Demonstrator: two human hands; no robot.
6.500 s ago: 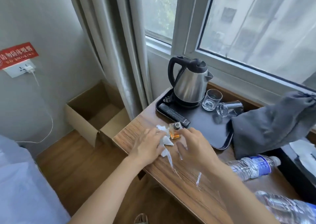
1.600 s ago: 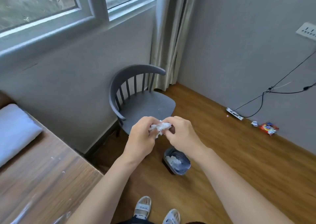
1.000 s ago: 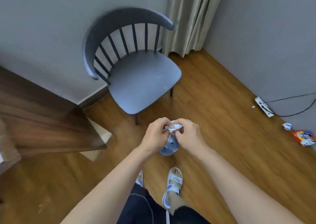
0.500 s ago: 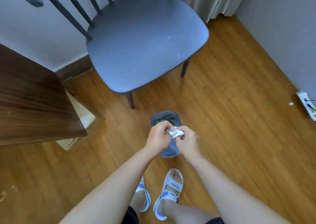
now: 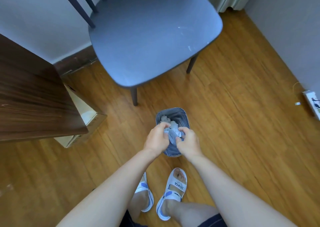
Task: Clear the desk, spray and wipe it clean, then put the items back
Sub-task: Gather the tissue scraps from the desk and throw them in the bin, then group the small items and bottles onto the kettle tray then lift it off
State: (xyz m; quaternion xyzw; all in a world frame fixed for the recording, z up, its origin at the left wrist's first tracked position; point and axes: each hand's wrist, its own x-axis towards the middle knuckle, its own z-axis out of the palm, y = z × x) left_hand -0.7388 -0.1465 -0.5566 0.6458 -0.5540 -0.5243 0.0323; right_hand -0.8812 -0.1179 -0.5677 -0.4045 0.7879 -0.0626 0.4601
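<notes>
We hold our left hand (image 5: 156,138) and right hand (image 5: 187,141) over a small bin (image 5: 180,115) on the wood floor, fingers curled around crumpled tissue (image 5: 171,131). A grey chair (image 5: 152,41) stands beyond our hands, sandals (image 5: 173,192) below them.

Soft daylight fills the room. The chair (image 5: 152,36) drops a faint shadow on the floor (image 5: 242,140). Edges bend; both hands look slightly blurry.
</notes>
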